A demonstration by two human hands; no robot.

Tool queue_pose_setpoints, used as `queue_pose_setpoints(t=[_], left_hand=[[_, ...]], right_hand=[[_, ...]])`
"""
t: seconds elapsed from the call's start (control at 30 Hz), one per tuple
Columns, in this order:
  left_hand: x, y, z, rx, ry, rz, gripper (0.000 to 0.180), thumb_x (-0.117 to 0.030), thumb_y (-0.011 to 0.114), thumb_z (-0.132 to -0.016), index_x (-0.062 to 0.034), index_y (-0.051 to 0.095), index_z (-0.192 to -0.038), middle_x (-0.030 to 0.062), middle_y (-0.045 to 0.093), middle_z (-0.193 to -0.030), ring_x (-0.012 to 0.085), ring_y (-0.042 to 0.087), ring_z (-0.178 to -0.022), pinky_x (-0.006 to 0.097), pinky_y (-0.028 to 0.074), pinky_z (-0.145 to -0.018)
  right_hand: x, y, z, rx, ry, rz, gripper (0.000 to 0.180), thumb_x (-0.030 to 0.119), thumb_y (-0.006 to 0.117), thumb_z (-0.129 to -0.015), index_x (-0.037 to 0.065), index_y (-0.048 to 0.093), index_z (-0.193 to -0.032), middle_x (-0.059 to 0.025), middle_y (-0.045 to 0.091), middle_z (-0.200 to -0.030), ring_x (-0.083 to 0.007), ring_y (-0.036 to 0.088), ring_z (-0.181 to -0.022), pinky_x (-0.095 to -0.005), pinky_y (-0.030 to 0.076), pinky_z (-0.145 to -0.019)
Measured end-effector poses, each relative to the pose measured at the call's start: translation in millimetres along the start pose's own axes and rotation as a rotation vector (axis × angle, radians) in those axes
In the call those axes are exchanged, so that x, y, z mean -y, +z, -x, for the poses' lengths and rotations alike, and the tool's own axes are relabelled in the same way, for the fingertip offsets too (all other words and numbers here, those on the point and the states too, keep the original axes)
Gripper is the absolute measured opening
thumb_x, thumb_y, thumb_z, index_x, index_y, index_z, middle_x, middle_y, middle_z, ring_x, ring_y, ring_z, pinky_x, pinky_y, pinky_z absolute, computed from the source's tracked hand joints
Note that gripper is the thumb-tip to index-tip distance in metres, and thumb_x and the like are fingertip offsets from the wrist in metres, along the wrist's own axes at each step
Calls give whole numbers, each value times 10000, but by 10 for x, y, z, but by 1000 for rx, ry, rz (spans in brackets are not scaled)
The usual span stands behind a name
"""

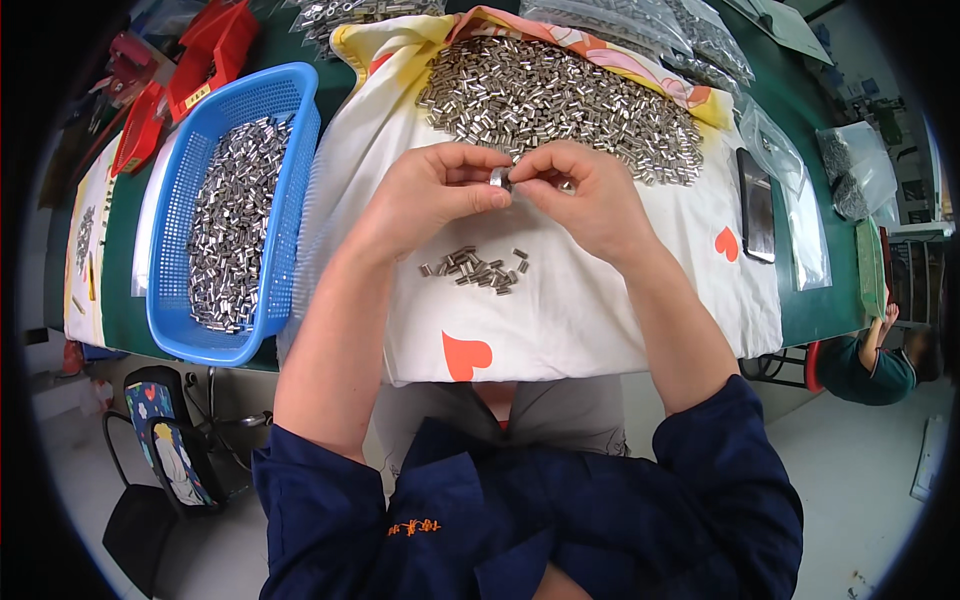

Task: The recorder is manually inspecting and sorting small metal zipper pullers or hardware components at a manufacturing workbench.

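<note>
My left hand (428, 196) pinches a small shiny metal ring (498, 177) between thumb and fingertips. Facing it, my right hand (585, 192) has its thumb and forefinger closed right beside the ring; what lies between those fingertips is too small and covered to make out. Both hands hover over a white cloth (620, 300) with red hearts. Below them lies a small loose group of metal cylinders (478, 268). Beyond my fingers spreads a large heap of similar short metal cylinders (560, 95), partly hidden by the hands.
A blue plastic basket (308, 150) holding many metal cylinders stands at the left, with red bins (208, 55) behind it. At the right lie a dark phone (756, 205) and clear plastic bags (800, 220). A person (872, 365) is at the far right.
</note>
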State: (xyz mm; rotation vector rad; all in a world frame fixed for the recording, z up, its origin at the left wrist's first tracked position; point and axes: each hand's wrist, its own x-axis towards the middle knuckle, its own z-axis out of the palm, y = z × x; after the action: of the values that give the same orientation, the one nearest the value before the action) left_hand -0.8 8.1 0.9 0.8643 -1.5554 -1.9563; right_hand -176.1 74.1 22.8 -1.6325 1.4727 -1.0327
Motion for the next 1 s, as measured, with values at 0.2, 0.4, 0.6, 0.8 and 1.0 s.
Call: queue_pose_setpoints(t=[0.2,0.4,0.6,0.8,1.0], left_hand=[[-16,13,17,-11,12,-47,344,-54,680,-718,14,578,-1040,60,633,-882,91,578,-806,204,451,-733],[79,33,-19,-66,32,-100,342,-61,702,-701,16,595,-1016,63,635,-871,91,578,-797,211,463,-709],[31,35,-7,-84,39,-130,335,-46,695,-699,16,597,-1014,63,637,-859,93,583,-778,211,464,-709],[-23,-15,19,-34,-5,-31,320,-31,671,-716,25,588,-1019,66,634,-850,91,584,-760,204,461,-695],[-94,21,56,68,-138,-110,312,-9,670,-715,22,588,-1015,35,619,-845,62,567,-750,188,461,-664]], right_hand=[[-18,48,-4,-61,-66,-51,82,58,592,-731,25,555,-796,-37,592,-726,-122,561,-634,-252,450,-610],[-25,117,25,-95,-205,328,72,42,578,-727,27,522,-769,-90,577,-722,-199,588,-654,-283,459,-594],[4,92,20,-86,-69,66,78,68,604,-726,25,557,-770,-90,585,-720,-215,576,-666,-288,449,-593],[-38,10,3,-14,-179,128,89,121,604,-742,39,615,-775,-79,601,-731,-205,579,-657,-282,451,-594],[-259,14,-104,-231,-222,384,101,137,594,-734,58,636,-781,-66,574,-744,-223,553,-744,-329,438,-666]])
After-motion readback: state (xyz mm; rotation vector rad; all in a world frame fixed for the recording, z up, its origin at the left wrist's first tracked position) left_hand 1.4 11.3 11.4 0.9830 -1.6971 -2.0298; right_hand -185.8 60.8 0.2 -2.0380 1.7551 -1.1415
